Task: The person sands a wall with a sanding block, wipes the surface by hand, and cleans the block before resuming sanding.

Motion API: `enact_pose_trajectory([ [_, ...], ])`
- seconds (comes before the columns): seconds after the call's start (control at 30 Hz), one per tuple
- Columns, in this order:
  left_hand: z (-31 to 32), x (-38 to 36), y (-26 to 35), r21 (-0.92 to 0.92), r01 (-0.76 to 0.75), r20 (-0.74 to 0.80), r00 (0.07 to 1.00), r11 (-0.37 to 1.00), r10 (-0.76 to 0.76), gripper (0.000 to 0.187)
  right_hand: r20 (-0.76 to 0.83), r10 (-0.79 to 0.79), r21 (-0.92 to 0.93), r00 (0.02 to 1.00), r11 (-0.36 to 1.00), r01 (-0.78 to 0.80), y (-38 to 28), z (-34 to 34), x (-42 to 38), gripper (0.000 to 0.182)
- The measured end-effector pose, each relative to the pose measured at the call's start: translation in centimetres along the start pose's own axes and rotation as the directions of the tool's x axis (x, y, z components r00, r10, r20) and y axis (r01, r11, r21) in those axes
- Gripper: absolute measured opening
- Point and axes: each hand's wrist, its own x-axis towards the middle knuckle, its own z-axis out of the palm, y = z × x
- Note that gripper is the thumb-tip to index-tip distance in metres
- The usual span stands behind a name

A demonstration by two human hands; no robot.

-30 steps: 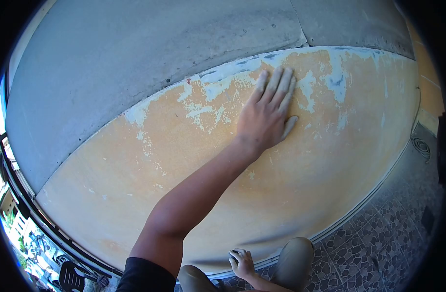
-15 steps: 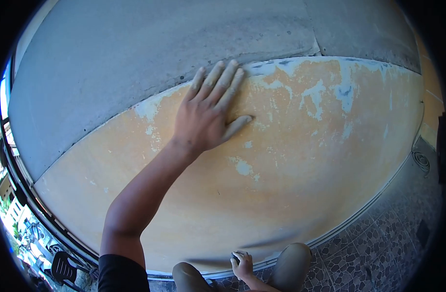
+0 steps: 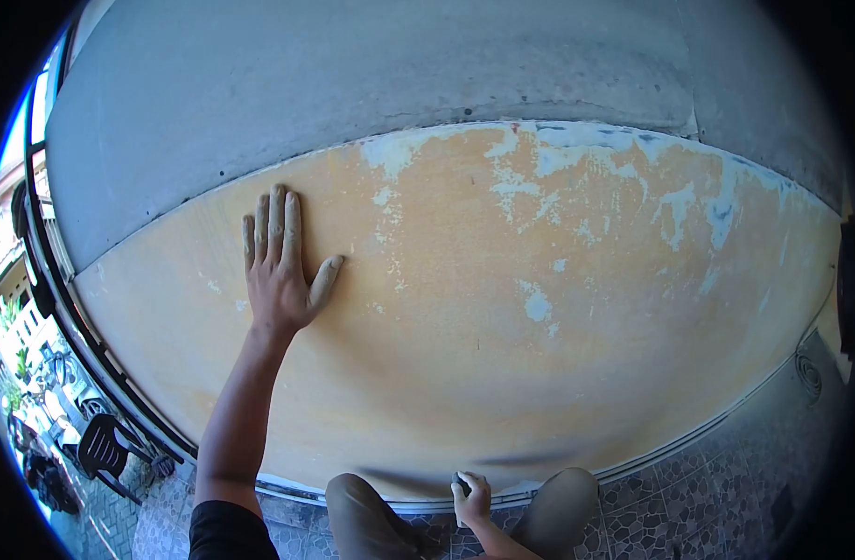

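Note:
My left hand (image 3: 283,271) lies flat on the orange-yellow wall (image 3: 418,364), left of the peeled patches, its fingers pointing up and its thumb spread to the right. Pale dust coats the fingers. Low in the view, between my knees, my right hand (image 3: 471,499) is closed round a small dark object (image 3: 461,485), too small to name. Pale bare patches (image 3: 537,301) show through the paint, most of them near the upper edge and toward the right.
A grey surface (image 3: 353,84) borders the painted wall above. Patterned floor tiles (image 3: 670,499) run along its base. At the lower left stands a black chair (image 3: 103,446) beyond a dark rail. A coiled item (image 3: 808,373) lies at the right.
My left hand has moved left and slightly down the wall, and its fingers now point straighter up. The view has shifted. My right hand stays low, still closed round the dark object.

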Motion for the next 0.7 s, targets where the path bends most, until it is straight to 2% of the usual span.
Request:
enact_pose_trajectory([
  [0.1, 0.4, -6.8, -0.3, -0.033, 0.220, 0.053, 0.974, 0.975, -0.218, 0.096, -0.044, 0.121, 0.185, 0.992, 0.976, -0.111, -0.1, -0.1, 0.3, 0.032],
  [0.13, 0.9, -9.9, 0.3, -0.079, 0.321, 0.061, 0.946, 0.944, -0.317, 0.097, -0.036, 0.115, 0.180, 0.993, 0.978, -0.107, -0.4, -0.1, 0.4, 0.032],
  [0.17, 0.6, -12.7, 1.7, -0.131, 0.407, 0.106, 0.912, 0.904, -0.396, 0.100, 0.016, 0.233, 0.310, 0.972, 0.923, -0.226, -1.3, -0.4, 0.8, 0.036],
  [0.23, 0.3, -18.8, 5.6, -0.293, 0.564, 0.249, 0.825, 0.772, -0.508, 0.105, 0.148, 0.432, 0.525, 0.890, 0.728, -0.441, -3.4, -1.4, 2.0, 0.045],
  [0.27, -0.4, -21.4, 8.1, -0.343, 0.616, 0.336, 0.786, 0.709, -0.519, 0.104, 0.132, 0.381, 0.509, 0.915, 0.766, -0.392, -4.2, -1.7, 2.4, 0.050],
  [0.3, -1.1, -23.7, 10.7, -0.450, 0.674, 0.424, 0.739, 0.587, -0.524, 0.103, 0.123, 0.378, 0.501, 0.917, 0.774, -0.386, -5.8, -2.4, 2.9, 0.050],
  [0.37, -2.6, -27.2, 15.4, -0.529, 0.746, 0.608, 0.666, 0.404, -0.434, 0.101, 0.235, 0.416, 0.711, 0.878, 0.543, -0.447, -10.4, -3.9, 3.9, 0.047],
  [0.4, -2.9, -28.4, 17.6, -0.607, 0.745, 0.628, 0.664, 0.278, -0.407, 0.101, 0.224, 0.419, 0.708, 0.880, 0.550, -0.442, -12.3, -4.6, 4.4, 0.047],
  [0.43, -3.3, -28.5, 18.7, -0.614, 0.743, 0.629, 0.664, 0.266, -0.404, 0.101, 0.260, 0.334, 0.728, 0.906, 0.549, -0.411, -14.1, -5.4, 4.9, 0.044],
  [0.47, -4.1, -28.4, 19.6, -0.596, 0.798, 0.757, 0.596, 0.088, -0.269, 0.093, 0.294, 0.246, 0.746, 0.924, 0.545, -0.383, -15.5, -6.1, 5.3, 0.040],
  [0.5, -4.7, -28.3, 20.3, -0.534, 0.841, 0.844, 0.526, -0.083, -0.104, 0.085, 0.286, 0.254, 0.740, 0.924, 0.555, -0.381, -16.6, -6.6, 5.7, 0.040],
  [0.53, -5.1, -27.8, 20.7, -0.533, 0.840, 0.846, 0.525, -0.098, -0.098, 0.085, 0.364, 0.217, 0.802, 0.906, 0.422, -0.423, -17.6, -7.2, 6.0, 0.037],
  [0.57, -5.2, -27.0, 20.7, -0.468, 0.787, 0.867, 0.498, -0.402, -0.035, 0.077, 0.433, 0.167, 0.841, 0.886, 0.277, -0.464, -18.4, -7.7, 6.2, 0.034],
  [0.6, -5.2, -26.2, 20.6, -0.344, 0.665, 0.872, 0.487, -0.663, 0.036, 0.070, 0.468, 0.139, 0.848, 0.873, 0.206, -0.488, -19.0, -8.1, 6.4, 0.033],
  [0.63, -5.2, -25.7, 19.9, -0.338, 0.663, 0.872, 0.488, -0.667, 0.042, 0.070, 0.495, 0.089, 0.851, 0.864, 0.148, -0.503, -19.2, -8.5, 6.4, 0.036],
  [0.7, -5.1, -24.8, 18.0, -0.305, 0.649, 0.839, 0.530, -0.697, 0.126, 0.060, 0.584, -0.209, 0.797, 0.785, -0.037, -0.603, -18.4, -9.0, 7.1, 0.041],
])
